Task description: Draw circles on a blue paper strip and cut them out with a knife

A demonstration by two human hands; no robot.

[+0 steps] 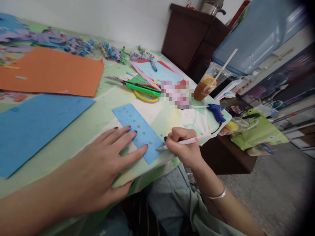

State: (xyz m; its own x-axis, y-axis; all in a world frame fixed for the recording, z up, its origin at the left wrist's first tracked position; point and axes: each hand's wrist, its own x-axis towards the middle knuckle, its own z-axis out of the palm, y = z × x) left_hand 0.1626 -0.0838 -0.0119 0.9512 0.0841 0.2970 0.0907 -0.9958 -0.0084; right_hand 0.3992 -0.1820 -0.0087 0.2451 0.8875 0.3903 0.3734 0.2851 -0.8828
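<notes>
Fingers spread, my left hand (110, 160) rests with its fingertips on a narrow strip of blue paper (141, 131). A row of several small dark pencil marks runs along the strip. My right hand (184, 144) is closed around a white pencil (189, 141), whose tip touches the strip near its lower right end. Beyond the strip lie a green utility knife (142, 88) and scissors with yellow handles (146, 96), partly overlapping.
An orange sheet (51, 72) and a large blue sheet (36, 127) lie at left. Curled paper pieces (110, 52) line the wall. At right are a plastic cup of drink (205, 87) with a straw and a blue glue gun (217, 112) near the table edge.
</notes>
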